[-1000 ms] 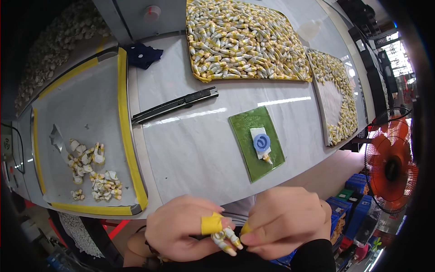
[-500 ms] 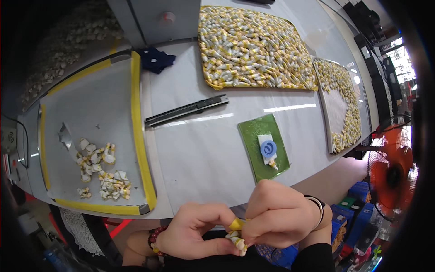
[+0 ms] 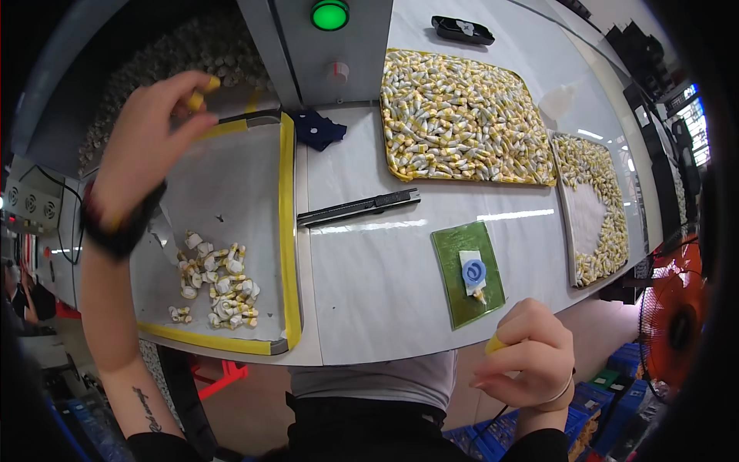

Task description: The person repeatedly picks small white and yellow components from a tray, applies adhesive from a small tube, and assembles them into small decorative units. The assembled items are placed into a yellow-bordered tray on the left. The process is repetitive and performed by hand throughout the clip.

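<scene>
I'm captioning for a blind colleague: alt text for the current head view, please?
A person's left hand hovers near a heap of pale pieces beyond a yellow-edged tray; the right hand is curled near a green mat. Farther back lie a black cutter and two trays of small yellow-and-white pieces.

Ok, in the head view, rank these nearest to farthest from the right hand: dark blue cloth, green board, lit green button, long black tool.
From the right hand:
1. Green board: just beyond it, slightly left.
2. Long black tool: farther left on the table.
3. Dark blue cloth: beyond the tool.
4. Lit green button: on the grey box, farthest.
</scene>
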A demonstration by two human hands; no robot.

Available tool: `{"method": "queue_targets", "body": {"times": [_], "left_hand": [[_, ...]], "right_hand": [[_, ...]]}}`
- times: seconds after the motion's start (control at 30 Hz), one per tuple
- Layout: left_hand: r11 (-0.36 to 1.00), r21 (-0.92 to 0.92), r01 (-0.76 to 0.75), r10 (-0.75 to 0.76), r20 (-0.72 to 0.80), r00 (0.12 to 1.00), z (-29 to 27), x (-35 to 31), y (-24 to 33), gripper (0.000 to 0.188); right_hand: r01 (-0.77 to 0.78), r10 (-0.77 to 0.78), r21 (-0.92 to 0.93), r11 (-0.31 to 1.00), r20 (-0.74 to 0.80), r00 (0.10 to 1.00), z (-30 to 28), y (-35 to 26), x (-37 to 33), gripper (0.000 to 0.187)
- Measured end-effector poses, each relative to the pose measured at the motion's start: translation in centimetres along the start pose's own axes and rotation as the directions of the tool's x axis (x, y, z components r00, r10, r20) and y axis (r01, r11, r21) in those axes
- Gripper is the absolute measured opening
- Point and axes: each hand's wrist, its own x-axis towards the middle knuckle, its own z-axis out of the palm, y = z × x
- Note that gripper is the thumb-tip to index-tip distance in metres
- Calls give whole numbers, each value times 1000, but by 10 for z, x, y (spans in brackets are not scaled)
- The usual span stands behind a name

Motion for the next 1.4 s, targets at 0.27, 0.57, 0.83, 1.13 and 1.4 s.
{"method": "queue_targets", "body": {"times": [0.27,0.57,0.83,1.13,1.4], "left_hand": [[957,238,167,-173,4,985,38,38,-103,30],[990,141,1,-8,47,999,39,36,-108,31],[996,81,44,-51,94,994,40,34,-79,27],[989,-58,138,-131,100,986,36,29,-78,40],[980,120,157,-154,-36,987,49,35,-87,44]], "right_hand": [[-168,162,-120,978,-63,985,-21,-1,-38,24],[-189,171,-194,963,-108,979,-28,6,-38,22],[-115,94,-244,963,-97,991,-32,1,-22,24],[-101,79,-272,957,-88,993,-32,1,-18,27],[-74,56,-292,954,-70,996,-38,-2,-15,24]]}}
